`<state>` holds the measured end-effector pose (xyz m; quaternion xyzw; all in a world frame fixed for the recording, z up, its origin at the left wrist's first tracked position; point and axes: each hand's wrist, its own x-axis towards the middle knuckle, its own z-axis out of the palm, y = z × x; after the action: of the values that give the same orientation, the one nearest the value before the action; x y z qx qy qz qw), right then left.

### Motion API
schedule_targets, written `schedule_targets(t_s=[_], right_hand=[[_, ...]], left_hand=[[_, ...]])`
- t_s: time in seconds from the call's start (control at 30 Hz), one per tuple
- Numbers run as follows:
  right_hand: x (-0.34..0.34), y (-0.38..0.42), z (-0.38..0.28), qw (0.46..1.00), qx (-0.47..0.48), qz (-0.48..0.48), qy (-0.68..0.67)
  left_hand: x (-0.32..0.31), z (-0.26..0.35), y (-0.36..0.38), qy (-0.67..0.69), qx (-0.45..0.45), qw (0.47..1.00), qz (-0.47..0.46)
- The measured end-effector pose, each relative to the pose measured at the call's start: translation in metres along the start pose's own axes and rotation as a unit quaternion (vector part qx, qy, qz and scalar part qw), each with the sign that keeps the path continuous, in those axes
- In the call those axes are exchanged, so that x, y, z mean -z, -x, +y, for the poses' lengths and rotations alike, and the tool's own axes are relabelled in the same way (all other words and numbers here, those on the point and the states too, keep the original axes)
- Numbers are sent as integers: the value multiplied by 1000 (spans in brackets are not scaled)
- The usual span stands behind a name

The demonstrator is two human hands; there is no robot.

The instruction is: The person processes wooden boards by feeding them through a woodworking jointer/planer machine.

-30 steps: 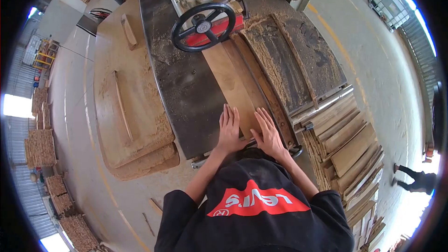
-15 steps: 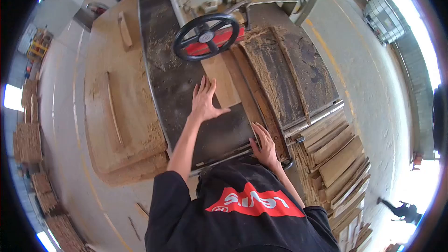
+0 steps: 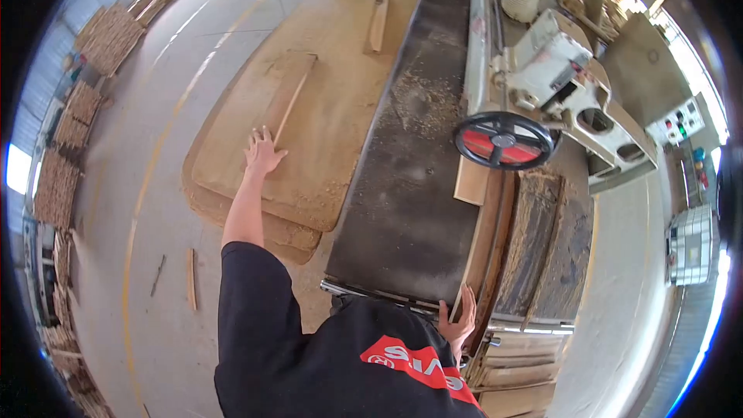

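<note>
Since half a second ago the view swings left and the left hand (image 3: 263,153) leaves the dark machine bed (image 3: 402,186), now reaching out, fingers spread wide and holding nothing, onto the sawdust-covered board stack (image 3: 325,108) at centre left, beside a thin strip (image 3: 290,104). The right hand (image 3: 458,323), low in the frame, rests on the bed's near edge, apparently steadying; I cannot tell whether its fingers close. A short plank (image 3: 472,180) lies under the black handwheel (image 3: 503,141). Around it, concrete floor (image 3: 155,209) and stacked timber.
</note>
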<state>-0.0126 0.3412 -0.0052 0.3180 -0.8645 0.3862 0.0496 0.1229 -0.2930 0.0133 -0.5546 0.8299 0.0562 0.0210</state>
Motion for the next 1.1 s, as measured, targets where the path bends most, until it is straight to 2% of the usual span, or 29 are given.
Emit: schedule_targets(t_s=[0.1,0.23,0.27,0.3,0.33,0.37,0.43,0.5,0.57,0.67,0.7,0.77,0.83,0.9,0.97,1.0,1.1], right_hand=[[-4,-5,0,1000,11,10,18],[6,-26,-14,999,-20,-33,-7],[7,-29,-14,999,-19,-43,-8],[8,-31,-15,998,-20,-51,-8],[8,-32,-15,998,-12,-56,-9],[9,-31,-14,998,-5,-67,-9],[13,-26,-11,995,22,-100,-2],[17,-27,-14,992,37,-121,18],[18,-22,-12,986,34,-161,24],[25,-22,-23,963,27,-221,154],[22,-19,-15,955,25,-242,172],[15,-11,-7,937,67,-206,273],[12,-9,-4,906,110,-168,372],[10,-11,-6,930,57,-176,317],[20,-18,-27,955,-18,-206,215],[15,-15,-19,954,-2,-191,231],[8,-8,0,953,34,-161,254]], left_hand=[[-21,-38,-12,21,-35,999,-14],[9,-8,29,95,-40,994,-43],[2,-5,42,303,-21,949,-89],[-6,-3,58,494,-3,859,-137],[0,10,86,639,-6,757,-139],[4,24,121,764,0,630,-141],[-27,38,182,849,146,503,-74],[-62,48,224,877,62,452,-148],[-69,74,268,868,-1,461,-183],[-42,113,315,852,-97,451,-246],[-47,116,327,852,-97,433,-277],[-59,122,343,849,-101,396,-335],[-45,141,360,859,-52,348,-372],[-38,140,373,862,-23,287,-416],[-36,133,380,853,1,284,-438],[-36,132,382,851,8,280,-444],[-54,119,394,884,70,132,-443]])
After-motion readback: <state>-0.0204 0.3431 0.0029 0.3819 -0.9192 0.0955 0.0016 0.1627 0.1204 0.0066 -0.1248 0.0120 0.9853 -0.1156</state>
